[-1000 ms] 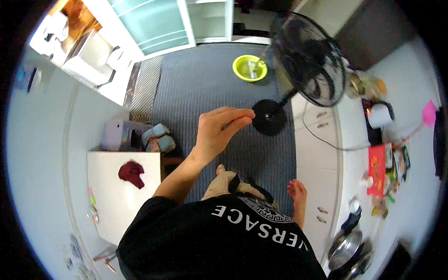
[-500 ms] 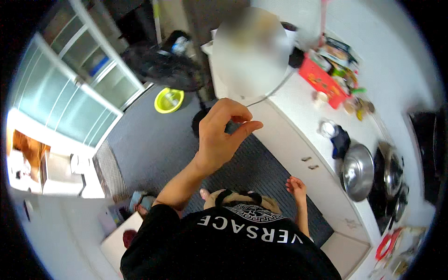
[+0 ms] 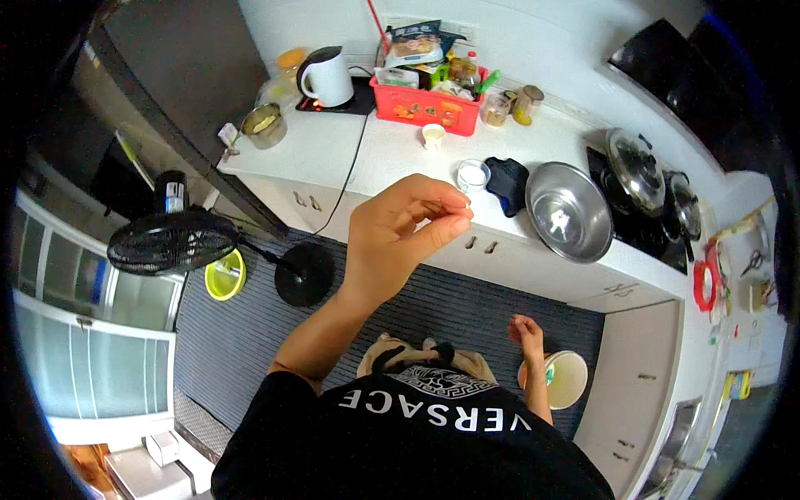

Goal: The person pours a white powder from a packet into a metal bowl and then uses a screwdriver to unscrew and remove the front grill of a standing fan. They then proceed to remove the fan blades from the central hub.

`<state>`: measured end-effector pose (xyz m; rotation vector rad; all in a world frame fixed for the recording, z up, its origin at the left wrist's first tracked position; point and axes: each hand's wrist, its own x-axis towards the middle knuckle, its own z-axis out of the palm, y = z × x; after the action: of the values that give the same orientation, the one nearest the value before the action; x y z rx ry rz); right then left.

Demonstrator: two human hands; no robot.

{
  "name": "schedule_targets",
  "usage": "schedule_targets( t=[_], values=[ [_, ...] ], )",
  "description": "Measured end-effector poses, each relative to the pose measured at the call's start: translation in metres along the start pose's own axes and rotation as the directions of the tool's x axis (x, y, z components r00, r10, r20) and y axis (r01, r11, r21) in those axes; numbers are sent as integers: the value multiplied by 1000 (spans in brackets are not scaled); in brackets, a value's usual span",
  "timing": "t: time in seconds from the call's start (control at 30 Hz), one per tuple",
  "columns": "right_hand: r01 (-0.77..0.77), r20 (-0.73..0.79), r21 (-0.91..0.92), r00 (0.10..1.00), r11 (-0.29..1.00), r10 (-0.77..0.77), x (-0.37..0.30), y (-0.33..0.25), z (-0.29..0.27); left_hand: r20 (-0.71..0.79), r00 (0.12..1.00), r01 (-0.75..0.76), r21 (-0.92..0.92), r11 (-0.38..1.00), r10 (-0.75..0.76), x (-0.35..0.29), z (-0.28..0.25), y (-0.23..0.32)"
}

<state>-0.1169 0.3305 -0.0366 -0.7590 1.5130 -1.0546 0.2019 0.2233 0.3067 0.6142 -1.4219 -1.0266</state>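
Here, curled left hand [image 3: 387,237], round tub [image 3: 473,176], shiny metal basin [image 3: 557,196].

A black fan [image 3: 171,243] stands near a yellow-green basin [image 3: 220,286]; on the worktop [image 3: 317,146], a white kettle [image 3: 332,85] sits beside a red basket [image 3: 425,111] (crammed with packets [image 3: 414,47]).

the left hand [image 3: 392,237] hid part of the cabinet fronts [image 3: 529,275]; anything between its fingertips [image 3: 454,227] was too small to tell. the right forearm [image 3: 538,393] covered part of the bucket [image 3: 570,380], the fan [image 3: 171,243] partly blocked the yellow basin [image 3: 223,287], and the lower edge cut off the black shirt [image 3: 392,454].
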Motion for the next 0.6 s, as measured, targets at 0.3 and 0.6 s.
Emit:
schedule_targets(
  t=[0.3,0.6],
  values=[
    [-114,-142,58,982,992,121,-35,6,55,207,961,236,-272,933,-183,13,-35,-37],
    [-82,-118,-81,990,993,72,-45,21,94,129,954,144,596,790,-272,-151,-208,-247]
  ],
)
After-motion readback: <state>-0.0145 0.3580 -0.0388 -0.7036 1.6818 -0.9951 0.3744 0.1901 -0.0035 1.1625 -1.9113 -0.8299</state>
